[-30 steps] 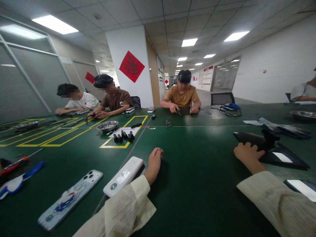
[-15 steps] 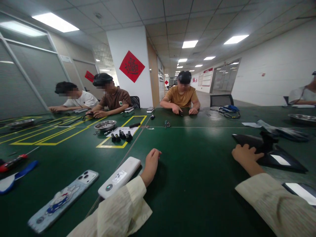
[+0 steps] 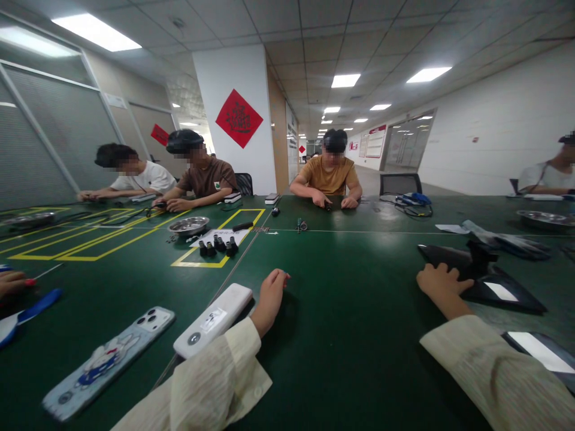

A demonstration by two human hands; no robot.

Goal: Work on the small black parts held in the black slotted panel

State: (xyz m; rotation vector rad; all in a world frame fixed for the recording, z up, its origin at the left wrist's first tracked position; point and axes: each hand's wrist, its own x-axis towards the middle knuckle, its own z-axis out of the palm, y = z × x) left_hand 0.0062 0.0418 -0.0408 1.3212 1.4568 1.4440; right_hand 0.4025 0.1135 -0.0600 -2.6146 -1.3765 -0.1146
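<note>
My left hand rests on the green table, its fingers curled together. A small red and blue spot shows at the fingertips, too small to name. Beside its wrist lies a white power bank with a label and a round mark. My right hand lies with spread fingers on the near left part of a black, pointed object. That object has a raised block and a white label, and its kind is unclear. A second dark item with a white label sits nearer me, beside my right sleeve.
A phone in a light blue case lies at left, near another person's hand. Farther off are several black cylindrical parts, a metal bowl, scissors and grey gloves. Several people sit around the table.
Another person's hand has come in at the left edge, over the red-handled tool. The view has shifted slightly; both my hands keep their poses.
</note>
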